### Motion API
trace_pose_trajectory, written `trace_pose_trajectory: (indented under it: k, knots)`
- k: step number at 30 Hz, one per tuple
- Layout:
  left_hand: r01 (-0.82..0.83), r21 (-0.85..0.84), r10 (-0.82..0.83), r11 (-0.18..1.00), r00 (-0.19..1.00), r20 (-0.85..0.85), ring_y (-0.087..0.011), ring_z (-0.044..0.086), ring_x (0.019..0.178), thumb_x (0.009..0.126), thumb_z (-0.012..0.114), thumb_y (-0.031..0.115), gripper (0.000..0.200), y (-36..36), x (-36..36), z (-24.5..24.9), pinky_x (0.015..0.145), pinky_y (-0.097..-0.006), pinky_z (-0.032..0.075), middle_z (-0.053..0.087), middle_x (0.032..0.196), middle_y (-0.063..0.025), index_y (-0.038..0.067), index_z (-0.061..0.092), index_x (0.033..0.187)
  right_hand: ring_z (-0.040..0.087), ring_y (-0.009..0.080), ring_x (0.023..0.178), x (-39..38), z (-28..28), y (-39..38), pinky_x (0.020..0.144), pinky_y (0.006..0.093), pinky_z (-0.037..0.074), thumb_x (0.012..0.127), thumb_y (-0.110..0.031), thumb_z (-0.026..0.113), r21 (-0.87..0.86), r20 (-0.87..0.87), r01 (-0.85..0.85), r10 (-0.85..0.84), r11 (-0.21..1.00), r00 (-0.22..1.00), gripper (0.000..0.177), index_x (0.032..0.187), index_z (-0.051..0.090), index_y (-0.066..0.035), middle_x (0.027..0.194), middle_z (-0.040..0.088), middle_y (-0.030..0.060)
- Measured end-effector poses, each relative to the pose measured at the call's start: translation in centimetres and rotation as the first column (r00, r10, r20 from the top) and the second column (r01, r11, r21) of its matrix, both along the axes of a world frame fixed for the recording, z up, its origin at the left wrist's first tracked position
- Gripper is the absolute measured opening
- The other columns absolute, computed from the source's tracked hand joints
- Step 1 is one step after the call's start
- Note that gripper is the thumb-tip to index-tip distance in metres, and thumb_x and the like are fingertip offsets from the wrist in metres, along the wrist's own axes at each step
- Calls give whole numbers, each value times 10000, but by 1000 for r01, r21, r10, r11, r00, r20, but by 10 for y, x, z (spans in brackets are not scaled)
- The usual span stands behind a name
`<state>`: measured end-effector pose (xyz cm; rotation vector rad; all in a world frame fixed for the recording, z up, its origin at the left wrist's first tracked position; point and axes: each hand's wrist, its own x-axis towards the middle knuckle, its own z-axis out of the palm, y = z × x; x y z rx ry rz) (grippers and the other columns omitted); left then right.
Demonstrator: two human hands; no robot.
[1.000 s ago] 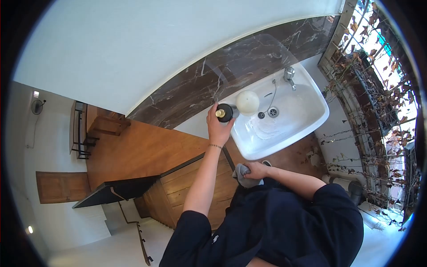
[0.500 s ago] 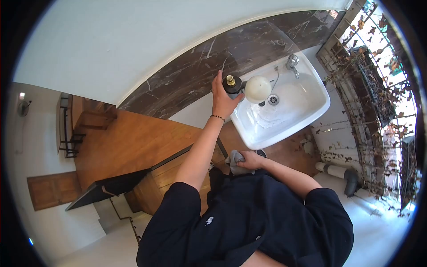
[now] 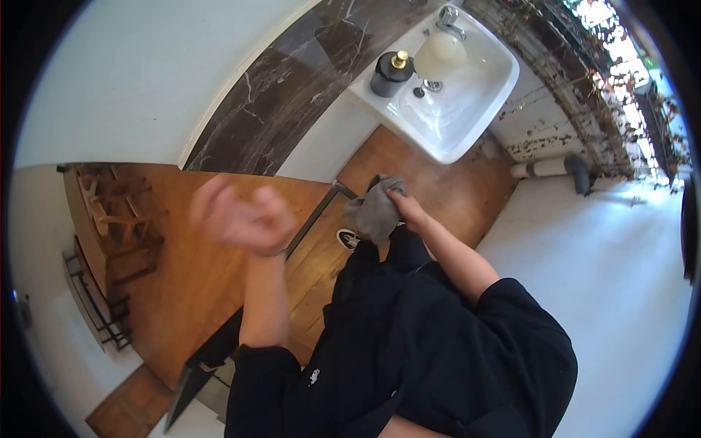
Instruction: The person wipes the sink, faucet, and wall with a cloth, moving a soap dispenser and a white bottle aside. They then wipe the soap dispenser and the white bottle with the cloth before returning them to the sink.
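Note:
My left hand is raised over the wooden floor at the left, blurred by motion. Its fingers look apart and loosely bent, with nothing visible in them. In front of my legs, my right hand grips a grey cloth, which hangs bunched below the fingers. A black dispenser bottle with a gold top stands upright on the left rim of the white sink, apart from both hands. Close beside the bottle, a cream-coloured globe covers part of the basin.
A chrome faucet sits at the sink's far corner. Brown marble panelling lines the wall. Wooden chairs stand at the left, and a black-edged railing is low at the left. A pipe runs along the right wall.
My left hand has let go of the black bottle and swung left and down, away from the sink. My right hand still holds the cloth, now more spread out. The view has turned left.

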<state>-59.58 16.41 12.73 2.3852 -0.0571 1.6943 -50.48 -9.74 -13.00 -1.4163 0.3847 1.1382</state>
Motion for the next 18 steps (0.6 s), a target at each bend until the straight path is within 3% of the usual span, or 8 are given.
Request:
trace_pose_trajectory:
  k: [2, 4, 7, 9, 12, 14, 16, 18]
  knots:
    - [-107, 48, 98, 993, 984, 152, -272, 425, 1136, 803, 651, 178, 602, 37, -16, 28, 917, -384, 380, 353, 1301, -188, 30, 317, 1282, 569, 269, 1119, -1, -14, 0, 944, 404, 454, 925, -394, 550, 1, -76, 121, -120, 993, 990, 530, 1263, 512, 12, 1219, 583, 162]
    - [-146, 9, 142, 989, 972, 187, -278, 415, 1158, 820, 657, 214, 643, 57, -13, 54, 935, -390, 373, 329, 1321, -189, 27, 284, 1309, 534, 282, 1173, 8, -24, 6, 999, 433, 428, 941, -381, 515, 220, -397, 461, -352, 860, 847, 510, 1296, 476, -17, 1280, 543, 163]
    - [-84, 3, 82, 996, 983, 161, -294, 378, 1221, 855, 659, 257, 746, 76, 14, 77, 1010, -405, 342, 278, 1367, -203, 19, 198, 1391, 535, 295, 1171, 38, -64, 38, 1030, 459, 409, 949, -378, 495, 400, -509, 588, -363, 703, 780, 490, 1307, 464, -45, 1276, 550, 147]
    - [24, -14, -24, 1000, 1000, 17, -323, 302, 1291, 881, 611, 134, 822, 82, 29, 77, 1080, -440, 302, 176, 1445, -214, -20, 34, 1446, 494, 262, 1219, 66, -38, 72, 1078, 430, 356, 950, -371, 504, 485, -516, 551, -286, 680, 808, 487, 1335, 440, -82, 1307, 521, 110]
    - [-77, 10, 77, 997, 997, -2, -320, 284, 1303, 899, 590, 101, 850, 86, 40, 66, 1101, -448, 271, 117, 1478, -225, 3, -33, 1469, 479, 236, 1231, 108, -55, 152, 1064, 415, 369, 938, -324, 547, 577, -315, 566, -479, 589, 819, 492, 1345, 414, -81, 1330, 497, 107]
    - [-2, -33, 1, 999, 999, -36, -327, 287, 1309, 905, 579, 68, 847, 78, 40, 61, 1110, -458, 267, 111, 1496, -215, 59, -38, 1486, 486, 228, 1223, 110, -39, 196, 1050, 387, 377, 925, -320, 563, 521, -341, 671, -592, 527, 730, 514, 1336, 414, -50, 1328, 498, 105]
    - [88, -378, -148, 922, 980, -132, -316, 283, 1328, 921, 575, 106, 847, 69, 27, 67, 1127, -462, 256, 97, 1519, -191, 104, -49, 1493, 483, 263, 1226, 94, -48, 235, 1051, 373, 365, 892, -305, 583, 308, 54, 700, -746, 645, 664, 571, 1327, 395, 13, 1311, 511, 125]
    - [93, -352, -183, 932, 955, -232, -307, 279, 1338, 929, 571, 139, 852, 72, 16, 71, 1135, -457, 249, 87, 1528, -176, 113, -66, 1493, 491, 300, 1205, 24, -45, 275, 1015, 395, 383, 841, -271, 610, 184, 568, 601, -583, 778, 581, 623, 1309, 377, 67, 1272, 537, 146]
